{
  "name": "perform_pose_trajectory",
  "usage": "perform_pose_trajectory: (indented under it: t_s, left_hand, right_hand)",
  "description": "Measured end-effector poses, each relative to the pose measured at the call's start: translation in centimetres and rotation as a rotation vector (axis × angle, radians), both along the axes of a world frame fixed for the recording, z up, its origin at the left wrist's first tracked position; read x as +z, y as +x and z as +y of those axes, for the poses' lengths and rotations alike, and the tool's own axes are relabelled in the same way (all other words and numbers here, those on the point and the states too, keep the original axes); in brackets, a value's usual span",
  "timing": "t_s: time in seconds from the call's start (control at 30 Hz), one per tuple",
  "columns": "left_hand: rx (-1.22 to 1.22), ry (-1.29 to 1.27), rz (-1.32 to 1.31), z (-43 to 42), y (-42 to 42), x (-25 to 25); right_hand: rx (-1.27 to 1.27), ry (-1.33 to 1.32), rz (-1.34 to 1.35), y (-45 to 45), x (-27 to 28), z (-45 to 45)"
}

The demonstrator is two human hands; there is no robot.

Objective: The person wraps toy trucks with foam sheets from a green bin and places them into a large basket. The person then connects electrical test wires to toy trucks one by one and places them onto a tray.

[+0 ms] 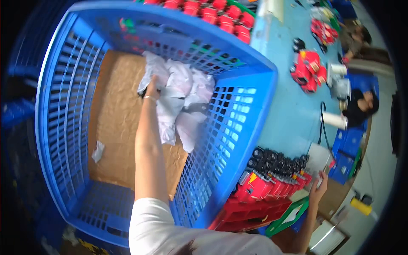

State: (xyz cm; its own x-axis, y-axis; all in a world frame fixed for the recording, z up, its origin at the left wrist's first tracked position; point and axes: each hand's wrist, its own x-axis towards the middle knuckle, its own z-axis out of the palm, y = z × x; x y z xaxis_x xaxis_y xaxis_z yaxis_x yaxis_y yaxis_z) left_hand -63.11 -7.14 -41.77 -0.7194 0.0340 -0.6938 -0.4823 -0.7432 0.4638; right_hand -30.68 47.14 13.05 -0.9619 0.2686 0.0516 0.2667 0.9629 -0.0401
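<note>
My left hand (154, 87) reaches down into a large blue plastic basket (261, 106). Its fingers are closed on a white wrapped bundle (154, 66), at the end of a group of similar bundles (178, 78). What lies inside the wrapping is hidden. Brown cardboard (117, 110) lines the basket floor. Off to the right, at the table's near edge, my right hand (318, 189) has its fingers bent together around a small whitish piece that I cannot make out. Beside it stands a row of red toy vehicles (263, 187) with black wheels.
On the blue-green table (280, 123) lie more red toy vehicles (308, 70). Several red pieces fill a green tray (208, 15) behind the basket. Two people (361, 104) sit across the table. A scrap of white wrapping (98, 151) lies on the cardboard.
</note>
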Motion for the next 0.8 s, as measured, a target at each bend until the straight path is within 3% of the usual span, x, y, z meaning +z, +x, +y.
perform_pose_trajectory:
  t_s: [0.1, 0.17, 0.23, 0.27, 0.33, 0.37, 0.43, 0.5, 0.57, 0.67, 0.8]
  left_hand:
    - [-0.398, 0.041, -0.130, -3.0, -0.3, 1.8]
    - [-0.478, -0.114, -0.107, -3.3, -0.1, 2.9]
    - [-0.369, -0.483, 0.016, -1.4, 1.2, 7.5]
    - [-0.436, -0.739, 0.023, -0.7, 1.5, 10.5]
    - [-0.529, -0.972, 0.183, 0.7, 2.5, 13.8]
    - [-0.354, -0.965, 0.331, 3.1, 4.0, 16.8]
    - [-0.508, -1.110, 0.515, 7.4, 7.2, 26.3]
    - [-0.484, -1.287, 0.758, 13.7, 11.6, 37.3]
    - [-0.505, -1.339, 1.017, 19.7, 16.0, 46.1]
    - [-0.610, -1.267, 1.348, 30.7, 24.8, 57.1]
    - [-0.902, -0.968, 1.494, 45.4, 36.9, 61.2]
  right_hand:
    - [0.004, 0.185, 0.012, 4.6, -0.8, 2.6]
    - [-0.154, 0.163, 0.024, 9.3, -0.6, 5.2]
    - [-0.307, 0.125, 0.041, 14.5, -0.5, 7.7]
    - [-0.340, 0.152, 0.063, 17.3, -0.3, 8.8]
    - [-0.464, 0.210, 0.072, 23.7, -0.8, 11.5]
    - [-0.555, 0.239, 0.055, 27.3, -1.4, 13.5]
    - [-0.638, 0.324, 0.132, 34.0, -3.4, 17.4]
    - [-0.700, 0.347, 0.265, 37.8, -4.6, 21.3]
    - [-0.967, 0.165, 0.364, 36.9, -2.2, 22.8]
    - [-1.106, 0.181, 0.464, 40.6, -5.0, 33.7]
    - [-1.015, 0.206, 0.435, 41.0, -5.6, 50.2]
